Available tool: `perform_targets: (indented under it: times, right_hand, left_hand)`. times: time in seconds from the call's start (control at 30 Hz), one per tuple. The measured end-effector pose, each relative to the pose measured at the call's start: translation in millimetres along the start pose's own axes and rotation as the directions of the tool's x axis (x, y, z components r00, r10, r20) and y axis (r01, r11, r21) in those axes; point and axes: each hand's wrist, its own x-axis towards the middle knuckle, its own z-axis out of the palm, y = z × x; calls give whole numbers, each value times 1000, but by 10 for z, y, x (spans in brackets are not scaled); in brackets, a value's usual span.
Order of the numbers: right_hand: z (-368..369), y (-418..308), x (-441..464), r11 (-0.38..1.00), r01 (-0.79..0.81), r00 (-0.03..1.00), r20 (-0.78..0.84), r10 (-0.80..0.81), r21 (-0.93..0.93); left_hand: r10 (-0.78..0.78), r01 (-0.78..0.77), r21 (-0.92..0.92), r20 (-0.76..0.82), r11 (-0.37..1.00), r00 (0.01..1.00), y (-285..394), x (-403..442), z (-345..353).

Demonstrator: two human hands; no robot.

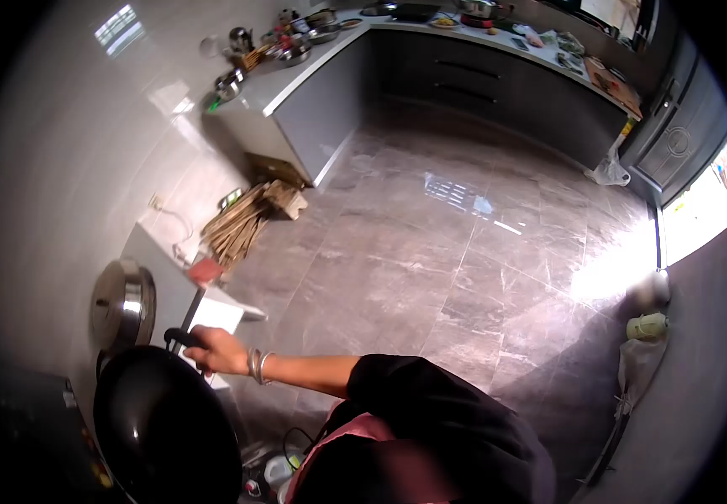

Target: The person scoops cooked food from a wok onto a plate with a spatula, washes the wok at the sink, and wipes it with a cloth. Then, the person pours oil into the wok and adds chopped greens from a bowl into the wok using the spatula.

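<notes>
My right hand (219, 349) is closed around the black handle (182, 338) of a dark wok (166, 428) at the lower left. The wok's inside faces the camera and looks bare, with a small glint on it. Bracelets circle my right wrist, below a black sleeve (422, 382). Just beyond the wok stands a steel pot with a lid (120, 302), on a grey surface against the wall. My left hand does not show. Part of a pink apron (368, 428) is visible at the bottom.
Stacked wood strips (242, 223) lie on the floor by the wall. An L-shaped counter (313, 63) holds bowls, bottles and pots, with a cutting board (611, 88) at its right end. A grey door (674, 126) stands at the right. Containers (278, 472) sit low near my body.
</notes>
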Motion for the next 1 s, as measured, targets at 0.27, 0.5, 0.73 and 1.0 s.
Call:
perform_targets:
  times: [0.27,0.5,0.73,1.0]
  right_hand:
    - [-2708,-400,710,996,-2,950,-311,-28,-94]
    - [-5138,-1152,1131,936,-154,804,-590,-67,-315]
    - [-7778,-1731,1312,950,-112,611,-775,-165,-290]
    - [-9664,-2325,1952,965,-137,584,-805,-103,-223]
  left_hand:
    - [-31,31,3,185,1000,982,-1072,1179,2693]
    - [-351,609,-156,695,778,627,-2196,2235,5635]
    - [-431,612,29,736,791,522,-2757,2206,9235]
    - [-396,597,35,779,802,486,-2642,1954,11420]
